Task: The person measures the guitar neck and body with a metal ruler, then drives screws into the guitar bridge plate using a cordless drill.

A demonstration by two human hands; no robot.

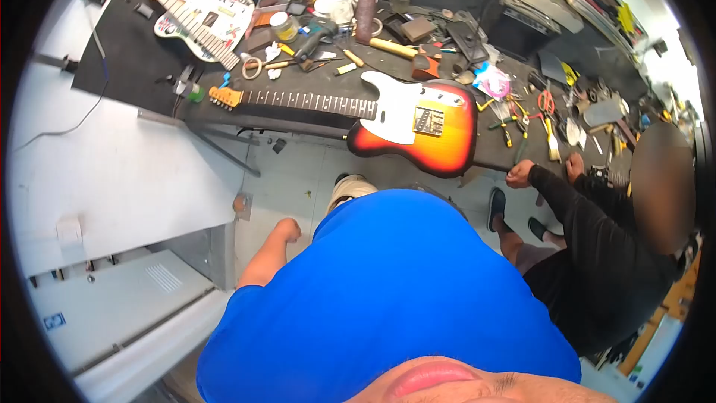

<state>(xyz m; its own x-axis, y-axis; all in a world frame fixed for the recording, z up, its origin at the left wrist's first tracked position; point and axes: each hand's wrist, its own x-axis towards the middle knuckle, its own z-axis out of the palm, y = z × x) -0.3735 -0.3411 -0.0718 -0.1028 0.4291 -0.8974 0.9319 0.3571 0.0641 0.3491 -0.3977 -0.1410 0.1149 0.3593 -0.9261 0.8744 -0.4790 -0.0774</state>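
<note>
My left hand point(289, 230) hangs low beside my blue shirt, over the floor and away from the bench. It looks loosely curled, and I see nothing in it. My right hand does not show. In front of me a sunburst electric guitar point(451, 130) with a white pickguard lies face up along the bench's front edge. Its neck points left, and neither of my hands touches it. Farther back on the left lies a white, sticker-covered guitar point(212, 19).
The dark workbench point(313, 75) carries a drill point(315, 39), a tape roll point(252, 67), a brush point(552, 142), pliers point(514, 116) and loose parts. A post point(367, 0) rises from it. At the right, a person in black point(589, 254) has both hands by the bench edge. A white cabinet point(134, 306) stands left.
</note>
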